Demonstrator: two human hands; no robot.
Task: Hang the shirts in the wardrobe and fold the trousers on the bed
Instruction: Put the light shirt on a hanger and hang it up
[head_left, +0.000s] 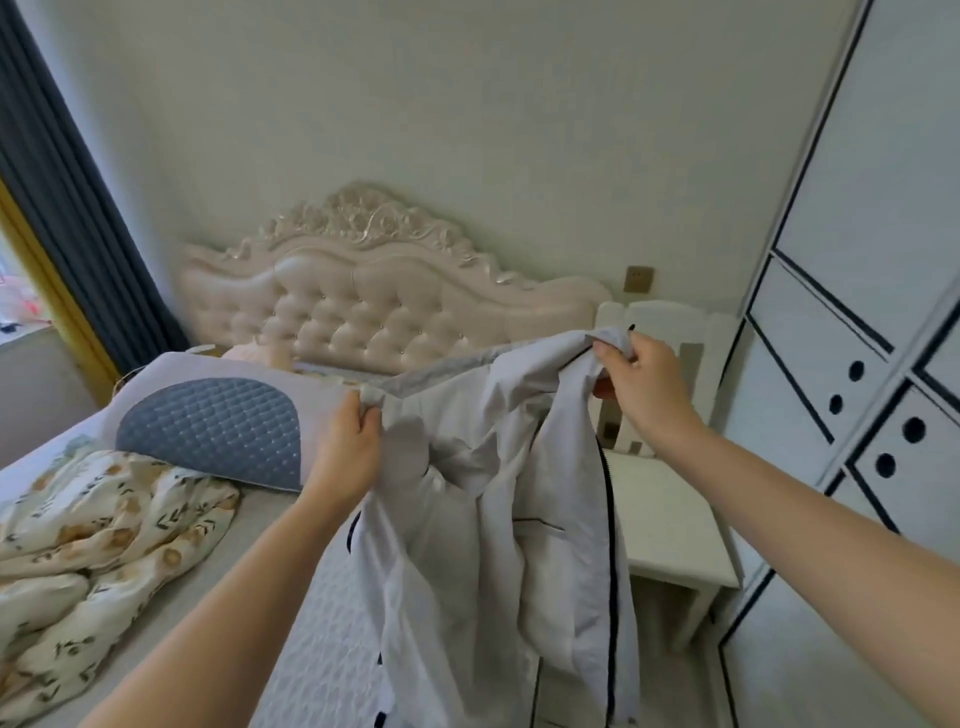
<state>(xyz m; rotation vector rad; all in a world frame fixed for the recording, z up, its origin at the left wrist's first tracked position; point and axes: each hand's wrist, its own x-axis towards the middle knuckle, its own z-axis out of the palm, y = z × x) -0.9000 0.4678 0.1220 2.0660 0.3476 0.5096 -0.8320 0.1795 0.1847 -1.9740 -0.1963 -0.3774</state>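
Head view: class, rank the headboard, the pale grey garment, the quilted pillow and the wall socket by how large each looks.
1. pale grey garment, though its nearness to the camera enlarges it
2. headboard
3. quilted pillow
4. wall socket

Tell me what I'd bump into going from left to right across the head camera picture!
dark curtain → pillow with a blue patch → left hand → pale shirt → right hand → white wardrobe

A white bedside table (670, 540) fills the gap between bed (311, 623) and wardrobe (852, 322).
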